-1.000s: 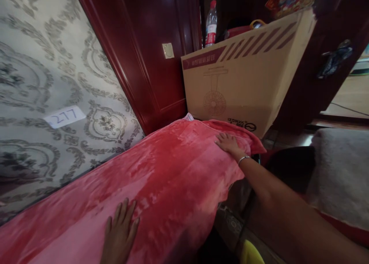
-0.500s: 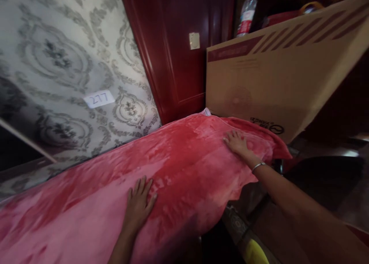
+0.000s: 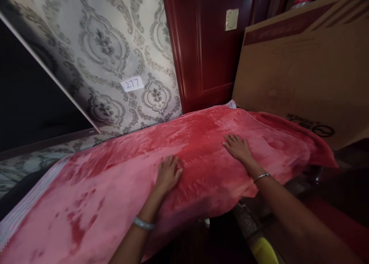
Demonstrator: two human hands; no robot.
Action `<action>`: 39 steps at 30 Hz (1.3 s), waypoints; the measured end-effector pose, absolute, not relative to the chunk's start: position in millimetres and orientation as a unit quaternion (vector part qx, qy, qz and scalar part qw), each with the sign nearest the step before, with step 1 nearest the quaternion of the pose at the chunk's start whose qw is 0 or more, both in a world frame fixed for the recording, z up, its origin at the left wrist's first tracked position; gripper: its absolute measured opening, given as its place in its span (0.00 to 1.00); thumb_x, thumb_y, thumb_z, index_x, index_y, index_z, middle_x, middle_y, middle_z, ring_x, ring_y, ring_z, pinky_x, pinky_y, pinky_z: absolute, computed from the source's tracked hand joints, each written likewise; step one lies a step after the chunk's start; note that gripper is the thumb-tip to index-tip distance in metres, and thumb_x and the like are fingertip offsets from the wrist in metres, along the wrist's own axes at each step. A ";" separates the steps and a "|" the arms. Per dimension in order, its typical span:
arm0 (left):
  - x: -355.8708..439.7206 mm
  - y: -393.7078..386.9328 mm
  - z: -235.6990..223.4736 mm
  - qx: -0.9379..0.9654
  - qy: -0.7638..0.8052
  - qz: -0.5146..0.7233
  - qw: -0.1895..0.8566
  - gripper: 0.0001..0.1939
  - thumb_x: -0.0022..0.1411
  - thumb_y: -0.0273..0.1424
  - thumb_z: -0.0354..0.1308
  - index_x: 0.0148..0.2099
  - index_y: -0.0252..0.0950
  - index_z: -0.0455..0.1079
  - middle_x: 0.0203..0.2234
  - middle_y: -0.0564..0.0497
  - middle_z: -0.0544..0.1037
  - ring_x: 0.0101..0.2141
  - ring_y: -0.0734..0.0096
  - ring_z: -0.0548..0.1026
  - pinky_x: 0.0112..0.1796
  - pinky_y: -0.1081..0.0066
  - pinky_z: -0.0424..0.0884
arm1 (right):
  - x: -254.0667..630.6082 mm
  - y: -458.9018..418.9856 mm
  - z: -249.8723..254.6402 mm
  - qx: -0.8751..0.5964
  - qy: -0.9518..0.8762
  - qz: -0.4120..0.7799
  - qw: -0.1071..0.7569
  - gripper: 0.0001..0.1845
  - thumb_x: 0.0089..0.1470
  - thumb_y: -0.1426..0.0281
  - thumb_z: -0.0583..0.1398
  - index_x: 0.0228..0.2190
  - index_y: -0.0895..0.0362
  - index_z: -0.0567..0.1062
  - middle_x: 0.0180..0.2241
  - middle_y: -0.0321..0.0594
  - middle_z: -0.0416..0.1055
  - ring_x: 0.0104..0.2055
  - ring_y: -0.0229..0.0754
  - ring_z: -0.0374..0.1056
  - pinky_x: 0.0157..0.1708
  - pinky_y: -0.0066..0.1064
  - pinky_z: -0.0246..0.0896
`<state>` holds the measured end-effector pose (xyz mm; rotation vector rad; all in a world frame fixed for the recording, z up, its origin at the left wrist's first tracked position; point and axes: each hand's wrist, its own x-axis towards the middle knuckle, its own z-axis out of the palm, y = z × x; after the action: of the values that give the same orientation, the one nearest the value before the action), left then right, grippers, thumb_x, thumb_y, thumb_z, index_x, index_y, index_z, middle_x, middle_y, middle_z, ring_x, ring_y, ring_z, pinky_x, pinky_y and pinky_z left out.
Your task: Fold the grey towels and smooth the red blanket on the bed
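A red and pink plush blanket (image 3: 127,179) lies spread over a long surface against the wall, its front edge hanging down. My left hand (image 3: 168,174) rests palm down near the middle of it, fingers stretched out. To its right, my right hand (image 3: 238,146) also lies flat on the blanket with the fingers apart. Neither hand grips the fabric. A pale striped border (image 3: 37,196) shows along the blanket's left end. What lies beneath the blanket is hidden.
A large cardboard box (image 3: 268,71) stands behind the right end, beside a dark red wooden panel (image 3: 213,60). On the patterned wall is a paper label reading 277 (image 3: 132,84). A dark screen (image 3: 34,91) is at the left. Something yellow (image 3: 263,250) sits low in front.
The view has swung left, showing more of the screen and the blanket's striped end. My left hand has slid closer to my right hand over the blanket. Both hands stay flat.
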<state>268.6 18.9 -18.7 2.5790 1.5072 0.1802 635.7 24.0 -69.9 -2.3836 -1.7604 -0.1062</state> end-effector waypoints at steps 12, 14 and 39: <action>362.8 4.6 -35.8 0.898 0.422 0.050 0.114 0.36 0.70 0.51 0.43 0.72 0.38 0.51 0.72 0.40 0.49 0.71 0.51 0.44 0.67 0.42 0.40 | 643.8 25.0 -82.0 -0.795 -0.598 -0.034 0.094 0.32 0.67 0.57 0.41 0.66 0.54 0.61 0.69 0.47 0.51 0.69 0.56 0.48 0.62 0.58 0.48; 332.2 6.7 -35.4 0.879 0.466 0.044 0.097 0.36 0.70 0.50 0.43 0.72 0.36 0.52 0.71 0.38 0.48 0.71 0.50 0.44 0.66 0.41 0.41 | 644.1 25.0 -82.4 -0.795 -0.599 -0.035 0.093 0.32 0.67 0.57 0.41 0.66 0.54 0.61 0.69 0.47 0.52 0.69 0.56 0.49 0.62 0.58 0.49; 107.4 -19.0 -30.3 0.667 0.744 0.004 -0.033 0.32 0.72 0.42 0.34 0.72 0.33 0.51 0.72 0.40 0.48 0.70 0.52 0.47 0.64 0.43 0.49 | 454.6 -17.5 -52.4 -0.527 -0.835 0.093 0.125 0.36 0.67 0.52 0.48 0.69 0.53 0.54 0.71 0.44 0.46 0.72 0.51 0.40 0.69 0.52 0.32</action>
<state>107.4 -19.0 -30.3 2.1418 2.3876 0.0137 454.6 -17.5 -52.4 -1.5358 -2.4345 0.2708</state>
